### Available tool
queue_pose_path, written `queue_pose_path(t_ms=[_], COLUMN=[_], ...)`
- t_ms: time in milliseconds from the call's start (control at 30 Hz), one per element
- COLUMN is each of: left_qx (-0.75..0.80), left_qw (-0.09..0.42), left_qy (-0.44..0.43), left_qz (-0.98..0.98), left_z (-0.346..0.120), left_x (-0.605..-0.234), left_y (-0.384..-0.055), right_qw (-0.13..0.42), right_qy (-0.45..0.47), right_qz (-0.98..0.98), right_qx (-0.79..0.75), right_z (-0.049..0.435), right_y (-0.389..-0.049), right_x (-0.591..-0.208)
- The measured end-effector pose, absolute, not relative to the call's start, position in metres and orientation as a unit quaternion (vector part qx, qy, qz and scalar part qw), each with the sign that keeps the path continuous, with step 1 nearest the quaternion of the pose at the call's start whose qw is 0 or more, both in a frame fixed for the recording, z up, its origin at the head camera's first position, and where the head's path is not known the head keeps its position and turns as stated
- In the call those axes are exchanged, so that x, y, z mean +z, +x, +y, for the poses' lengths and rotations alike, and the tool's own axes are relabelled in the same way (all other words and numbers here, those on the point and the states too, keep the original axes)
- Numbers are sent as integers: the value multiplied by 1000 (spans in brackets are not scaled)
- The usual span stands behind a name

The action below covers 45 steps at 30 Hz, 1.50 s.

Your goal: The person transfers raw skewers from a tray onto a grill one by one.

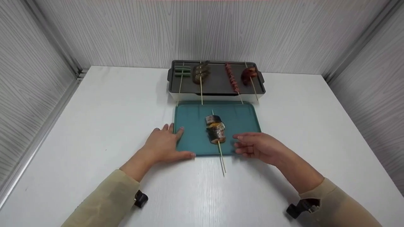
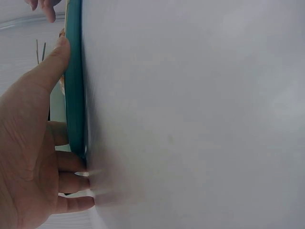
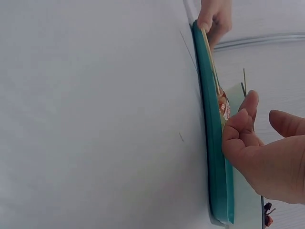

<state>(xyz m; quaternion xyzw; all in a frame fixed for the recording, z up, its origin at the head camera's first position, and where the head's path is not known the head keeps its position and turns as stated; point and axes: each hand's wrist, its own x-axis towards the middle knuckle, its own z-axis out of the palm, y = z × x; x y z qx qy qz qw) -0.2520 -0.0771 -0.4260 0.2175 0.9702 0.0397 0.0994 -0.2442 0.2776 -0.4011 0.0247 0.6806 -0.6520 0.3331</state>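
Observation:
A blue-green tray (image 1: 192, 126) lies on the white table, and on it is a skewer of fish chunks (image 1: 217, 132) with dark silvery skin, its stick jutting past the near rim. My left hand (image 1: 162, 143) spreads around the tray's near left corner. In the left wrist view its thumb touches the rim and its straight fingers lie by the tray (image 2: 75, 90). Above the tray's near right part hovers my right hand (image 1: 260, 145), just right of the fish skewer. Its fingers (image 3: 238, 136) are loosely bent, with nothing held between them and the thumb.
Directly behind the tray stands a dark grill (image 1: 217, 83) with a green vegetable skewer (image 1: 182, 72), a brownish skewer (image 1: 199, 74), a red meat skewer (image 1: 232, 77) and a dark red skewer (image 1: 248, 75). Some sticks overhang its front edge. Pale wood-grain walls (image 1: 217, 31) enclose the table.

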Motion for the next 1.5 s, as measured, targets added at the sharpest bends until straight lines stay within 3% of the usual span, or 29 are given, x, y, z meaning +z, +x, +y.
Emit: queue_pose_path(t_ms=[500, 1500], left_qx=[40, 41], left_qw=[106, 96], left_qy=[217, 217], left_qz=[970, 971], left_z=[-78, -78], left_x=[-426, -427], left_y=[-253, -251], right_qw=[378, 421], right_qy=[0, 11], right_qz=[666, 641], right_qx=[-643, -642], right_z=[272, 242], right_y=[-208, -202], right_x=[-412, -422])
